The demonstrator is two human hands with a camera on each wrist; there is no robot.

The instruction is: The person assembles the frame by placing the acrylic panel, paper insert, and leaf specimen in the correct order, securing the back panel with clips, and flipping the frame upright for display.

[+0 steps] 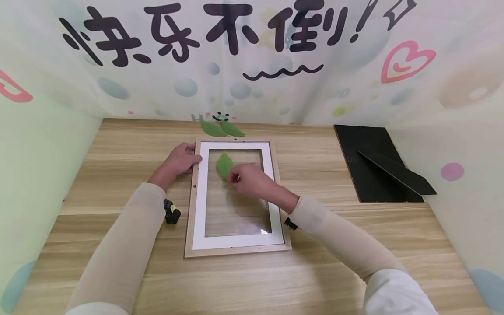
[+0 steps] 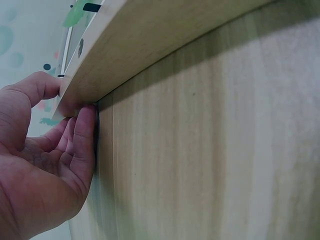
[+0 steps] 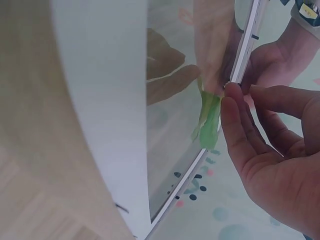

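Observation:
A light wooden picture frame (image 1: pixel 190 223) with a white mat and a clear pane lies on the table. At its upper left corner my left hand (image 1: pixel 182 158) grips the edge. In the left wrist view the thumb is on top and the curled fingers (image 2: pixel 84 132) are against the wooden side. Over the pane, my right hand (image 1: pixel 252 178) pinches the lower end of a green leaf (image 1: pixel 224 164). The right wrist view shows the leaf (image 3: pixel 210 120) beside the fingertips, with its reflection in the pane. The exact pinch is partly hidden.
Two more green leaves (image 1: pixel 213 128) lie behind the frame, near the printed backdrop (image 1: pixel 165 96). A black backing board (image 1: pixel 372 170) with its stand leg (image 1: pixel 397 173) raised lies at the right of the wooden table (image 1: pixel 130 144).

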